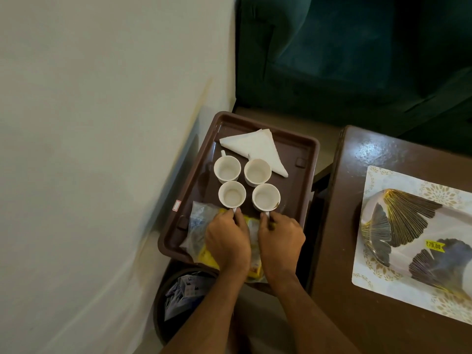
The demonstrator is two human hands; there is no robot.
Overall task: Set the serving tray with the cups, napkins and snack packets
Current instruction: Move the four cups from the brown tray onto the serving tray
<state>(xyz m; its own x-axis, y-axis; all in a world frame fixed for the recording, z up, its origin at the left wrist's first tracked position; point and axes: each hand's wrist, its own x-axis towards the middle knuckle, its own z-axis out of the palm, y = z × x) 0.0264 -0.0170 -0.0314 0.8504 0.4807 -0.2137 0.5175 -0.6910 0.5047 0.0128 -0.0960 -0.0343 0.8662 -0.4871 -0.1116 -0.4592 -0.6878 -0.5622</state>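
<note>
Brown tray (304, 159), near cups' (232, 196) handles toward hands (228, 241)

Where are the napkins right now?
In the head view, the napkins lie at the tray's far end, just beyond the four cups.

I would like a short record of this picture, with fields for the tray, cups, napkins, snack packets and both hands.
tray: brown tray, beside a wooden table
cups: four white cups, empty, two rows
napkins: white napkins, folded, far end
snack packets: snack packets at near end, partly under hands
left hand: left hand pinches a near cup's handle
right hand: right hand pinches the other's handle
</note>
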